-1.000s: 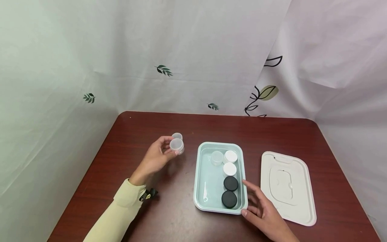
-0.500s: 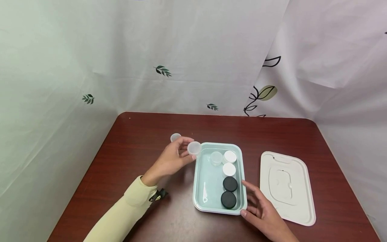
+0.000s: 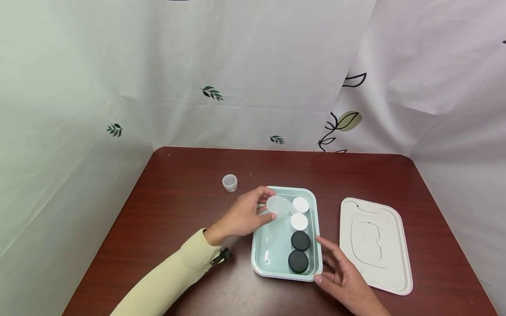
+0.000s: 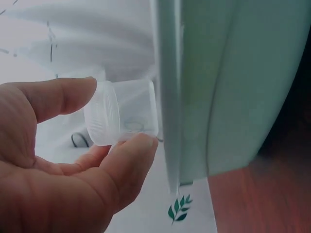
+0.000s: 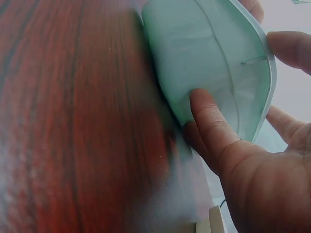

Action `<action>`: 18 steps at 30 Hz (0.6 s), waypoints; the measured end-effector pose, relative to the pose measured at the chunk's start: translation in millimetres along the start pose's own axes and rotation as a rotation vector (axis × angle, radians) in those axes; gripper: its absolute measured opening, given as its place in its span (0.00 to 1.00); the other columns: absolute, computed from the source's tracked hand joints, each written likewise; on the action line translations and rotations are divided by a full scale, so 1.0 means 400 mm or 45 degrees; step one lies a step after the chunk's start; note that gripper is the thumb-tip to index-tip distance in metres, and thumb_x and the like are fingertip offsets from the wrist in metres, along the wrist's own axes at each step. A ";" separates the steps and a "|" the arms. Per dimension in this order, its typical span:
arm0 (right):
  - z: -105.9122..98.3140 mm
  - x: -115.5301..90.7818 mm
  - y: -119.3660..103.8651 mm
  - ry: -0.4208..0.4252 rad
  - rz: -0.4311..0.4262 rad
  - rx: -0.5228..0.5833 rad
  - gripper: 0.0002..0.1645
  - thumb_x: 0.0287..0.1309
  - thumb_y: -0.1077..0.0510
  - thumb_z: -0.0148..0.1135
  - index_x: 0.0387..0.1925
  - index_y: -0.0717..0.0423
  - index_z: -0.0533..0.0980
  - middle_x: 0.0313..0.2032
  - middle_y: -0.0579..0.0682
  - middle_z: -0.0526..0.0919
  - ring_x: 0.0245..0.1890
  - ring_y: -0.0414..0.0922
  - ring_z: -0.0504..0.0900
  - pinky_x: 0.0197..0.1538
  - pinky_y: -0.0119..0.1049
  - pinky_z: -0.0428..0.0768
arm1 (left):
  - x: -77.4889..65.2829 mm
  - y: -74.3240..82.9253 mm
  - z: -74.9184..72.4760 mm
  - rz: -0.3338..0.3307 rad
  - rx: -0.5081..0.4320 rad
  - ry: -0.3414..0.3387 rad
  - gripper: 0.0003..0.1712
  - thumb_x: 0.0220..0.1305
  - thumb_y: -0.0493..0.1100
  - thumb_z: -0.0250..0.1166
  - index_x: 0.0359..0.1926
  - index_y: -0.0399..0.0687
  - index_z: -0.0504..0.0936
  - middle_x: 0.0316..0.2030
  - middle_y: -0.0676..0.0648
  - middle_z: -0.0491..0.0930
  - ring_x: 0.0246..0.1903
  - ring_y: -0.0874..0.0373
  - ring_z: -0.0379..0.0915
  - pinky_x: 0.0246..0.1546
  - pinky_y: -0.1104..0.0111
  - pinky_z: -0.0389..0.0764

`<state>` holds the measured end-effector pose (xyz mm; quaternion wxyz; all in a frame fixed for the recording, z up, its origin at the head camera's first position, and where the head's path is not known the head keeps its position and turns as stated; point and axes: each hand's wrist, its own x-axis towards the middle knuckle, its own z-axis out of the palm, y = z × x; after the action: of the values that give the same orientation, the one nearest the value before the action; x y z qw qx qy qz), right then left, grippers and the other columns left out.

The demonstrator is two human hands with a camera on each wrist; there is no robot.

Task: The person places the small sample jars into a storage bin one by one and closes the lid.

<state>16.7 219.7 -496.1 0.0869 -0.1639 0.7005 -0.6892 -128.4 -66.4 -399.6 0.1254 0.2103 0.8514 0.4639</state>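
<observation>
My left hand [image 3: 245, 215] pinches a small clear plastic jar [image 3: 275, 205] over the upper left of a pale green tray [image 3: 257, 259]. In the left wrist view, thumb and fingers lie around the jar's ribbed lid [image 4: 103, 112], close to the tray's rim. Behind it, another clear jar is mostly hidden. Two white-lidded jars [image 3: 299, 222] and two black-lidded jars [image 3: 298, 261] stand in a column along the tray's right side. My right hand [image 3: 341, 278] rests against the tray's lower right side, fingertips touching rim and outer wall.
One more clear jar [image 3: 230, 183] stands on the dark red table [image 3: 189, 175], left of the tray and behind my left hand. To the right lies a flat white lid [image 3: 375, 245]. White patterned cloth [image 3: 253, 66] hangs around the back and sides.
My left hand has carried the clear jar rightward from beside the other clear jar to over the tray. That other jar stays on the table. My right hand has kept its place.
</observation>
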 end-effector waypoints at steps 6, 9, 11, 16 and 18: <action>-0.001 0.001 -0.002 0.006 -0.001 0.015 0.48 0.67 0.74 0.63 0.81 0.61 0.53 0.75 0.63 0.64 0.69 0.38 0.78 0.55 0.39 0.88 | 0.012 0.000 0.036 0.072 0.122 -0.096 0.27 0.65 0.36 0.74 0.63 0.39 0.77 0.58 0.42 0.83 0.57 0.47 0.84 0.59 0.59 0.85; 0.000 0.000 -0.002 -0.008 -0.008 0.032 0.48 0.67 0.74 0.62 0.82 0.61 0.52 0.75 0.65 0.63 0.69 0.38 0.78 0.55 0.39 0.88 | 0.018 0.001 0.049 0.068 0.212 -0.152 0.28 0.66 0.37 0.74 0.64 0.39 0.76 0.58 0.42 0.82 0.55 0.48 0.84 0.58 0.61 0.85; 0.001 0.000 -0.003 -0.014 0.003 0.053 0.48 0.68 0.74 0.62 0.82 0.61 0.52 0.75 0.67 0.63 0.69 0.38 0.78 0.55 0.39 0.88 | 0.021 0.002 0.057 0.078 0.294 -0.186 0.27 0.66 0.38 0.74 0.63 0.39 0.76 0.56 0.43 0.81 0.52 0.51 0.83 0.55 0.65 0.84; 0.003 -0.001 -0.005 -0.010 0.027 0.071 0.48 0.67 0.75 0.62 0.82 0.61 0.52 0.74 0.71 0.61 0.68 0.38 0.78 0.55 0.39 0.88 | 0.025 0.006 0.070 0.127 0.448 -0.224 0.26 0.66 0.39 0.74 0.60 0.38 0.76 0.50 0.43 0.79 0.49 0.54 0.74 0.53 0.64 0.79; 0.002 0.000 -0.004 -0.005 0.024 0.063 0.48 0.67 0.75 0.62 0.82 0.61 0.52 0.74 0.71 0.61 0.69 0.38 0.78 0.55 0.39 0.88 | 0.024 0.008 0.073 0.120 0.467 -0.231 0.25 0.65 0.39 0.74 0.60 0.37 0.76 0.51 0.42 0.78 0.50 0.53 0.73 0.56 0.62 0.79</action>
<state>17.2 219.0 -494.5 0.0988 -0.1563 0.6845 -0.7052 -124.1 -38.7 -412.6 0.1393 0.3099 0.8961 0.2856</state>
